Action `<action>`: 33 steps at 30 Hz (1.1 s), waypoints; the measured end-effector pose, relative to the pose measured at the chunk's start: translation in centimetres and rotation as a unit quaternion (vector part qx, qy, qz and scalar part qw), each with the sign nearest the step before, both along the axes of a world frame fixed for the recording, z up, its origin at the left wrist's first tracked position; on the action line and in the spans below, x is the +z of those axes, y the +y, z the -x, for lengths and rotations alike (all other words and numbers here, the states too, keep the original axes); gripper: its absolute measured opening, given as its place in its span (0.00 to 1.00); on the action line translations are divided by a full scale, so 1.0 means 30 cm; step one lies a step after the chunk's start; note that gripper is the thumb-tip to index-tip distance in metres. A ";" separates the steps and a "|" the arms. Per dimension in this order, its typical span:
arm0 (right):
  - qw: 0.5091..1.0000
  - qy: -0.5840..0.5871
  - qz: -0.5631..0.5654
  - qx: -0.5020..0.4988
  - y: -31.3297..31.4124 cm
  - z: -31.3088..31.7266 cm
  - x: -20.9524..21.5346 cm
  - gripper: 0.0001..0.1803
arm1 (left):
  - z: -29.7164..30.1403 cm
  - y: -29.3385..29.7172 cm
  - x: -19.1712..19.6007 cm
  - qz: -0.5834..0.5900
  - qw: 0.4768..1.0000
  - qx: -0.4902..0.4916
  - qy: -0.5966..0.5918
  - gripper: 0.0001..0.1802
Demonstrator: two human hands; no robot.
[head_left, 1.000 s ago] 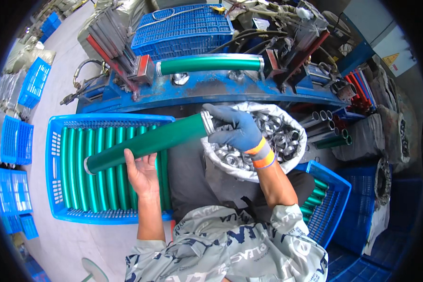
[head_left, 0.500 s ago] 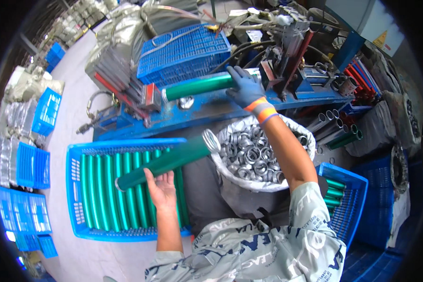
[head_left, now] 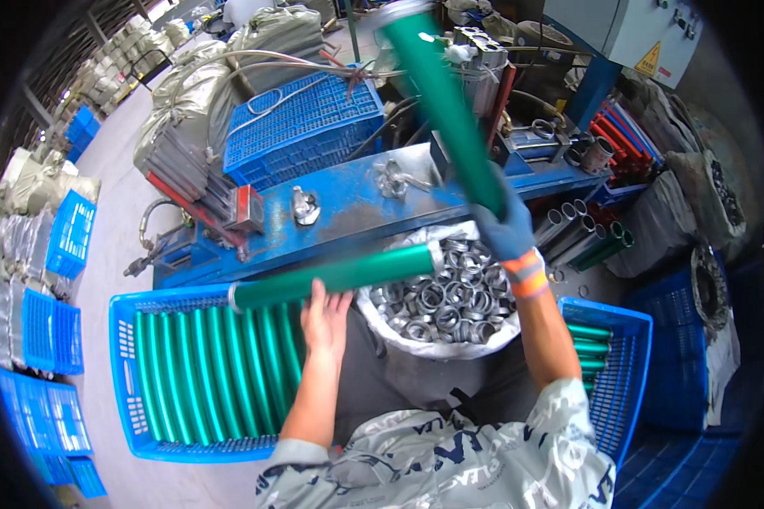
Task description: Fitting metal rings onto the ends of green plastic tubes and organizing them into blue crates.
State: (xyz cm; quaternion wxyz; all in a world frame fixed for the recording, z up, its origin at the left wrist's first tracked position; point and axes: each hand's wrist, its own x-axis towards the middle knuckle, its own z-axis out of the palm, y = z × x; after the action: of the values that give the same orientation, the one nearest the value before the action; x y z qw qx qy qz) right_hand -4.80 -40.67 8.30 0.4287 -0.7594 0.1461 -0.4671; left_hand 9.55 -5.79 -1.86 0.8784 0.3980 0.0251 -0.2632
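Observation:
My bare left hand (head_left: 324,324) grips a green tube (head_left: 373,270) from below. This tube lies nearly level, with metal collars at its ends, spanning from the left crate to above the sack of rings. My right hand (head_left: 507,227), in a blue-grey glove with an orange cuff, is closed round the lower part of a second green tube (head_left: 446,106). That tube slants steeply up and left over the bench, blurred by motion. Loose metal rings (head_left: 450,297) fill the white sack (head_left: 420,350) between my hands.
A blue crate (head_left: 120,373) of green tubes stands at left, another blue crate (head_left: 641,365) at right. Across the front runs a blue bench (head_left: 348,204) with metal fixtures. Bare metal tubes (head_left: 560,225) lie beyond my right arm; an upturned blue crate (head_left: 301,123) sits behind the bench.
The right hand's tube has left its level place between the bench fixtures and swung up steeply. The left hand's tube has turned from slanted to nearly level. The view has shifted somewhat.

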 end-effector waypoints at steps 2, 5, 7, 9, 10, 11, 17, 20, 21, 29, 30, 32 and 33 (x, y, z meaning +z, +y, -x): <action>0.976 -0.014 -0.217 0.007 -0.026 0.270 -0.062 0.30 | -0.055 -0.197 0.062 0.018 0.999 -0.024 -0.022 0.34; 0.963 -0.080 -0.254 -0.040 0.007 0.579 -0.162 0.32 | -0.272 -0.466 0.030 0.047 0.999 0.010 -0.019 0.36; 0.955 -0.091 -0.279 -0.050 0.077 0.720 -0.197 0.34 | -0.432 -0.600 -0.015 0.046 0.998 0.030 -0.007 0.38; 0.945 -0.112 -0.306 0.011 0.127 0.822 -0.229 0.50 | -0.551 -0.698 -0.092 0.039 0.999 0.037 0.002 0.37; 0.945 -0.115 -0.306 0.008 0.150 0.856 -0.236 0.50 | -0.601 -0.728 -0.123 0.018 0.999 0.044 0.008 0.37; 0.936 -0.106 -0.336 0.005 0.178 0.883 -0.241 0.56 | -0.633 -0.753 -0.152 -0.004 0.999 0.049 0.015 0.37; 0.910 -0.124 -0.395 -0.024 0.242 0.976 -0.293 0.66 | -0.628 -0.829 -0.250 -0.054 0.997 0.049 0.035 0.39; 0.901 -0.141 -0.409 -0.026 0.234 0.984 -0.341 0.67 | -0.619 -0.838 -0.251 -0.085 0.995 0.044 0.022 0.43; 0.894 -0.147 -0.423 -0.022 0.231 0.979 -0.355 0.67 | -0.623 -0.825 -0.247 -0.105 0.994 0.016 0.012 0.44; 0.856 -0.188 -0.479 -0.045 0.246 1.055 -0.339 0.48 | -0.591 -0.805 -0.177 -0.168 0.984 -0.057 -0.009 0.52; 0.844 -0.193 -0.496 -0.069 0.246 1.102 -0.339 0.42 | -0.584 -0.809 -0.175 -0.175 0.983 -0.056 -0.005 0.52; 0.881 -0.166 -0.433 -0.093 0.238 1.223 -0.341 0.32 | -0.588 -0.782 -0.169 -0.183 0.982 -0.056 -0.011 0.51; 0.881 -0.161 -0.425 -0.131 0.242 1.261 -0.315 0.31 | -0.590 -0.762 -0.177 -0.192 0.980 -0.054 -0.013 0.51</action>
State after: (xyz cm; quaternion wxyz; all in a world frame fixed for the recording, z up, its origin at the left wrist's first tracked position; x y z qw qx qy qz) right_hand -42.64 -33.41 -1.15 0.6631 -0.3926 0.3576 -0.5275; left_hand 27.25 -28.65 -7.17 0.7700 0.5638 0.0424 -0.2956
